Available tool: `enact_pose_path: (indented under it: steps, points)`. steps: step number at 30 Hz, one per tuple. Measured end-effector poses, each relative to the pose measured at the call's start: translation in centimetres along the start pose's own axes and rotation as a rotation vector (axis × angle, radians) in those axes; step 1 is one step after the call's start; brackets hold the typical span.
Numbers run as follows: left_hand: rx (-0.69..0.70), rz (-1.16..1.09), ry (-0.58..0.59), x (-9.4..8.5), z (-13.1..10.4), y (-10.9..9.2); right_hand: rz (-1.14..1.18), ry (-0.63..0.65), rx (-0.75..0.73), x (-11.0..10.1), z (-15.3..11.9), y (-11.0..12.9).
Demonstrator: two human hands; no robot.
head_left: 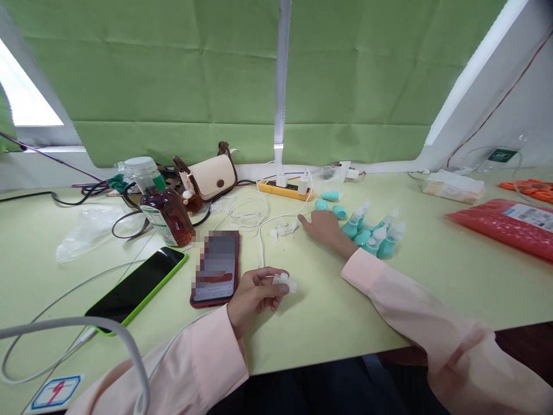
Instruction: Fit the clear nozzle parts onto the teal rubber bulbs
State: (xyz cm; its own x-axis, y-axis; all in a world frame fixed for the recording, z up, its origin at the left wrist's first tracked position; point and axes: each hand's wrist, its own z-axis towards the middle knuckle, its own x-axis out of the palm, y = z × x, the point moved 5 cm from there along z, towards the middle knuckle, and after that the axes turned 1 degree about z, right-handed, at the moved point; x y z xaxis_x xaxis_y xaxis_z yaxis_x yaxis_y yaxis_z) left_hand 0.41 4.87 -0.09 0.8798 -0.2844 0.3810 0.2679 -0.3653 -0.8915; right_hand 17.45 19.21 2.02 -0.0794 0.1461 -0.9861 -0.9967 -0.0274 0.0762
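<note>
My left hand [259, 292] is closed, pinching a small translucent plastic nozzle piece [285, 282] between thumb and fingers above the table. Farther out, my right hand [323, 227] reaches low over the table, one digit stretched to the left and the others partly hidden. Close beyond it are loose teal rubber bulbs [339, 212], and I cannot tell whether it touches one. Right of that hand stands a cluster of several teal bulbs with clear nozzles [375, 233]. Small white plastic pieces [285, 229] lie on the table to its left.
A red-cased phone [218, 271] and a green-edged phone [138, 285] lie left of my left hand. Behind them stand a bottle of reddish liquid [166, 213] and a cream handbag [213, 176]. White cables run to a yellow power strip [285, 189]. A red package [505, 225] lies right.
</note>
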Motion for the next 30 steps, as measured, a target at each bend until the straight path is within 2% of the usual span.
enact_pose_path:
  steps: [8, 16, 22, 30]
  points:
    - [-0.015, 0.002, 0.003, 0.2, -0.1, -0.1, 0.05, -0.085, 0.05, 0.5, 0.5, -0.3]
    - [-0.016, 0.002, 0.0, 0.2, -0.1, 0.0, 0.069, -0.168, 0.186, 0.4, 2.2, -0.6]
    - [0.0, -0.002, 0.011, 0.2, 0.1, 0.1, 0.075, -0.132, 0.297, 1.1, 4.6, -0.4]
    - [-0.009, 0.005, 0.011, 0.1, 0.0, 0.1, 0.043, -0.1, 0.307, 0.6, 4.9, -1.2]
